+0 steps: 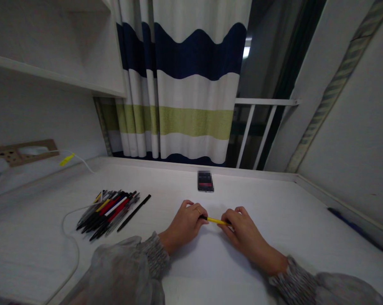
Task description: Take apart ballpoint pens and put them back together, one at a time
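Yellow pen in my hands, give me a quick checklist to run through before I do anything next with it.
1. Grip on both ends: left hand and right hand each pinch one end of the yellow pen: ok.
2. Cap on or off: cannot tell, the fingers hide both ends.
3. Pile of pens lies apart, left of the hands: ok.
4. Phone lies further back, not touching the hands: ok.
5. Cable lies beyond the pile, away from both hands: ok.
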A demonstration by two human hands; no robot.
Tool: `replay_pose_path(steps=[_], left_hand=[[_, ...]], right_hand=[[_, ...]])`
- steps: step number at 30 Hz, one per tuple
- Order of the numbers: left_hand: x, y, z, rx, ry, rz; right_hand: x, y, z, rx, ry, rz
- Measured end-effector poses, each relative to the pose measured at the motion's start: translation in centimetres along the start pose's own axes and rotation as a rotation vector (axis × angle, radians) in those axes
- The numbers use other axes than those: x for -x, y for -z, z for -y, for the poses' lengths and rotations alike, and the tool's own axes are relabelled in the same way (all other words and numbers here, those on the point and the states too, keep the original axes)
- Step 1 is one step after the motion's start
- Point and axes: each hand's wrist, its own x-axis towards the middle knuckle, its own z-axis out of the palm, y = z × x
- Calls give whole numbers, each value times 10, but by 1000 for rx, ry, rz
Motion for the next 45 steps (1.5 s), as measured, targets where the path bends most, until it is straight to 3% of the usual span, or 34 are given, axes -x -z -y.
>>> replay_pose_path(steps=[7,13,20,25,28,33,38,42,45], left_hand=[[1,-1,1,7,-6,-6],[2,-1,1,5,40,-21],[2,0,0,11,20,11],[1,0,0,0,55,-2],[1,-1,0,3,83,-10],[2,-1,1,11,80,-8],[2,-1,2,17,76,-10],[2,-2,5,53,55,-94],[2,-3,8,50,101,-160]], right_hand=[[-2,1,1,-44,-8,86],[-1,5,2,-25,-44,48],[-3,2,1,-20,-22,143],[-2,4,0,-101,-66,42],[-1,5,-2,-124,-8,-19],[-1,8,-3,-187,-10,26],[-3,6,-4,-362,-191,56],[-5,4,-9,-742,-535,2],[-8,7,-14,-1039,-675,-123]])
